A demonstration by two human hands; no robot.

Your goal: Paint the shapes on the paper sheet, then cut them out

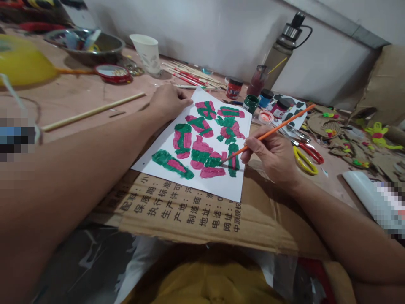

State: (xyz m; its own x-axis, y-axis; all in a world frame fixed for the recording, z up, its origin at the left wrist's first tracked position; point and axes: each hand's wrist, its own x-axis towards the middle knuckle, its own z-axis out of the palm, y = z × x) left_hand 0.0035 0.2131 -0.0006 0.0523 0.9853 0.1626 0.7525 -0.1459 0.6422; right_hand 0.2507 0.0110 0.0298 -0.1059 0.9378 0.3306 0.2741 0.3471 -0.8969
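Observation:
A white sheet of paper [164,139] with pink and green painted shapes lies on a flattened piece of cardboard [268,211]. My right hand [272,156] is closed around a slim orange paintbrush [284,122]. The brush tip touches a green patch low on the sheet. My left hand [169,103] grips the sheet's far left edge, thumb at the paper and the other fingers partly hidden. Just past the sheet stand an open jar of green paint [251,104], a blue paint jar [266,98], a magenta jar [281,109] and a red jar [234,88].
Scissors [305,160] with red and yellow handles lie right of my right hand, near decorated cardboard pieces [348,143]. Behind are a tall bottle [281,50], a paper cup [147,55], a metal bowl [110,48] and thin sticks [193,76]. A wooden rod [95,112] lies left.

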